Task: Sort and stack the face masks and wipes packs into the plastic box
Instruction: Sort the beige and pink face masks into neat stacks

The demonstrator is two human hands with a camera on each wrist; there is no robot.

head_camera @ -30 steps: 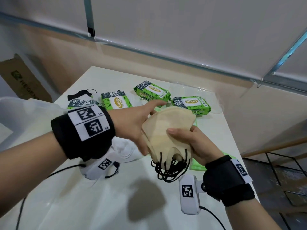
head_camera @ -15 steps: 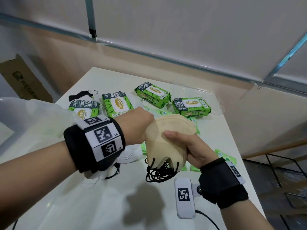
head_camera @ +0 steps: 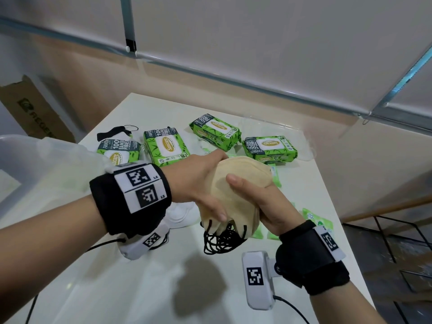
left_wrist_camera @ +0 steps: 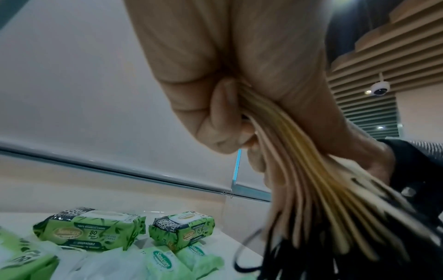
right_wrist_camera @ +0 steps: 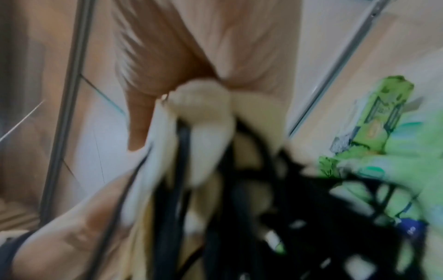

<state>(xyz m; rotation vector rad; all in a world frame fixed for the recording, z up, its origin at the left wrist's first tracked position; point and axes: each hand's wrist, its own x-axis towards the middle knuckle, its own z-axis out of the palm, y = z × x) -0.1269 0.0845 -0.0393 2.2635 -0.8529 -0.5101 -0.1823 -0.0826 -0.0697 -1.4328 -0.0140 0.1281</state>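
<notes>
Table [head_camera: 311, 183], far half: four green wipes packs [head_camera: 215, 131] in a row; black mask [head_camera: 112, 133] at the far-left corner; small green sachets [head_camera: 316, 220] along the right edge; white masks [head_camera: 181, 215] below the left wrist.
Stack of beige face masks [head_camera: 236, 176], black ear loops [head_camera: 222, 242] dangling, held above the table's middle: left hand [head_camera: 198, 183] and right hand [head_camera: 261, 202] both clasp it.
Near edge bare.
Translucent plastic box [head_camera: 35, 164] off the left edge.

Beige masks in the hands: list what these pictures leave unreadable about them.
- Count: in the left wrist view the beige masks fan out, but the edges blur together.
- Right wrist view: motion blur smears the masks and black loops.
- Head view: left hand and right hand cover the stack's sides.
</notes>
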